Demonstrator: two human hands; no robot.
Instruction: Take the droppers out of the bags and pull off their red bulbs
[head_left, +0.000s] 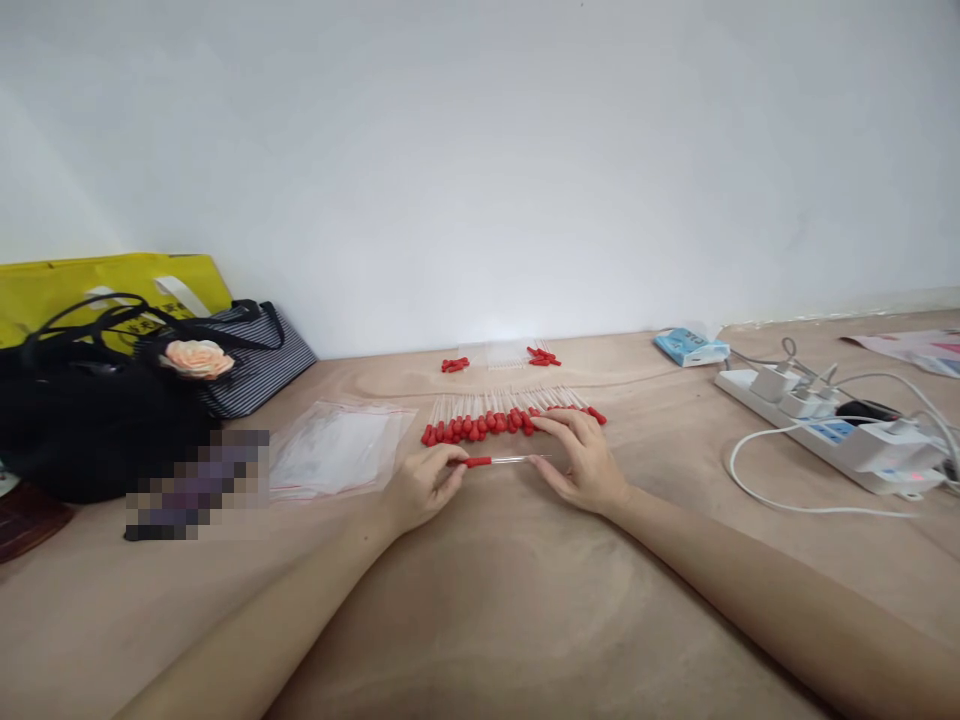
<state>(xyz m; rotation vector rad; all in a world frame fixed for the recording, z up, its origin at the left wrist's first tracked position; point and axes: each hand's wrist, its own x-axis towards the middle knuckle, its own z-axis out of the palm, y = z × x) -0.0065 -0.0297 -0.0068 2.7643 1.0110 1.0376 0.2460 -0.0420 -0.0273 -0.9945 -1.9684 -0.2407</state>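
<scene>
A thin clear tube with a red cap [499, 461] is held level just above the wooden table [480, 600]. My left hand [421, 487] pinches its red-capped end. My right hand [581, 462] pinches the clear end, while its upper fingers rest on a row of several like tubes with red caps [502, 415] lying side by side just behind. Farther back lie two small heaps of loose red caps [454, 364] [543, 356] with a few bare clear tubes [507, 354] between them.
Clear plastic bags [337, 448] lie left of the hands. A black bag [82, 420], a striped bag with a peach flower [196, 358] and a yellow bag [45, 285] stand at far left. At right are a power strip [832, 435] with plugs and white cables, and a blue tissue packet [690, 346].
</scene>
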